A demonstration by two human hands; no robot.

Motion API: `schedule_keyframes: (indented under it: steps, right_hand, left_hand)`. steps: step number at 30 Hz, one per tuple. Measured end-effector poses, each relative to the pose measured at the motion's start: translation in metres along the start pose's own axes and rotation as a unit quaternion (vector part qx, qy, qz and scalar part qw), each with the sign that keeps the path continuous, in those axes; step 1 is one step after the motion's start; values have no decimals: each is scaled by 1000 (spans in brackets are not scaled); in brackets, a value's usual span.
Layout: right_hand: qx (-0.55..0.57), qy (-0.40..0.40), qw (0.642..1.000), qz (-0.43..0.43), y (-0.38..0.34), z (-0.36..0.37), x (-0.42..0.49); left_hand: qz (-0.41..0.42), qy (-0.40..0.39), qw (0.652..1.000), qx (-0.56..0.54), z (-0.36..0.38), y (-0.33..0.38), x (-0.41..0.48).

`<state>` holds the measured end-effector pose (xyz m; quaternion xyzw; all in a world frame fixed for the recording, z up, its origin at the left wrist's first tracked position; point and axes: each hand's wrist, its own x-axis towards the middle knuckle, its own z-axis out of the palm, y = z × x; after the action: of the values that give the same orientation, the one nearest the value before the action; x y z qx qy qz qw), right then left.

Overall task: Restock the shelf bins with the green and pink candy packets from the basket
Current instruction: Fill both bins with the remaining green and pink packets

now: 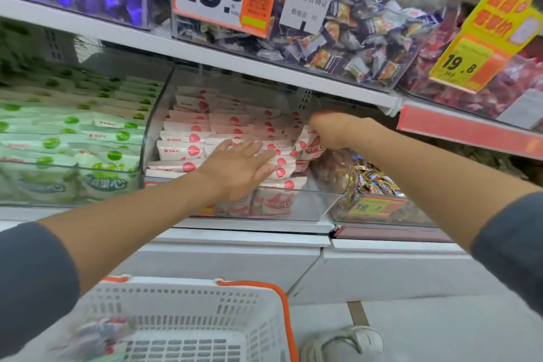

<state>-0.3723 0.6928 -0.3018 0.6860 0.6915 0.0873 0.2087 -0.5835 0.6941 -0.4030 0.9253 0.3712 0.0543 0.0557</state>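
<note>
Pink packets (188,150) lie under left hand (238,169), fingers flat; right hand (330,129) grips one, fingers mostly hidden.

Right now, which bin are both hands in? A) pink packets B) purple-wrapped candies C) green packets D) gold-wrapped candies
A: the left hand lies flat on the pink candy packets, and the right hand grips a few of them at the right end of the same clear bin.

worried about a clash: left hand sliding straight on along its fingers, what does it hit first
Probably the pink packets that the right hand grips, though depth is unclear.
</note>
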Motion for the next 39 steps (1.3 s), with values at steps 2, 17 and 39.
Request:
schedule_keyframes:
  steps: [2, 17, 39]
  right_hand:
    - [-17, -12, 1000, -14, -3, -1, 0]
    - [70, -9, 997, 27, -11, 36, 23]
    - [363, 270, 891, -42, -153, 61, -100]
  left_hand:
    - [5, 4, 1000, -1, 0, 0, 0]
    - [11, 7, 1000, 25, 0, 0, -4]
    - [-64, 193, 973, -113, 16, 19, -120]
